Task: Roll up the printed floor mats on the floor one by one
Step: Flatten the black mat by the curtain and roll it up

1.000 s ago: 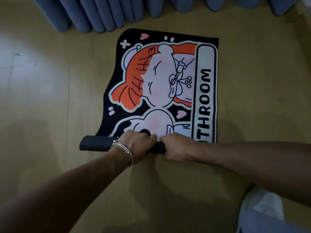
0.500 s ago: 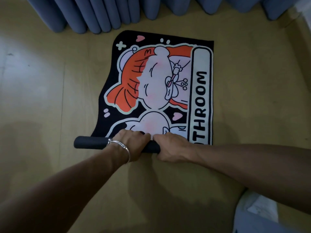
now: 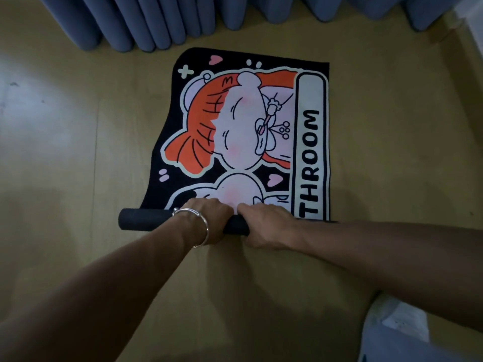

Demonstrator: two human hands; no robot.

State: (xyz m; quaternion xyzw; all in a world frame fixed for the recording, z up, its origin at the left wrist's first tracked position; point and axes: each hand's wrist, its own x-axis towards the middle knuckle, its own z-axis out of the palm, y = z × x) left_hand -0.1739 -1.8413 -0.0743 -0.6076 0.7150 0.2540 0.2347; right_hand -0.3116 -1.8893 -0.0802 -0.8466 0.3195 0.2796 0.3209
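A printed floor mat with a black ground, an orange-haired cartoon figure and the letters "THROOM" lies on the wooden floor. Its near end is wound into a dark roll that runs left to right. My left hand, with a silver bangle at the wrist, grips the roll near its middle. My right hand grips the roll just to the right, side by side with the left one. The roll's right part is hidden under my right hand and forearm.
Blue-grey curtain folds hang down to the floor just beyond the mat's far edge. Light cloth shows at the bottom right corner. Bare wooden floor lies to the left and right of the mat.
The roll has advanced a little over the print, covering slightly more of the lower cartoon figure. Both hands keep their grip on it.
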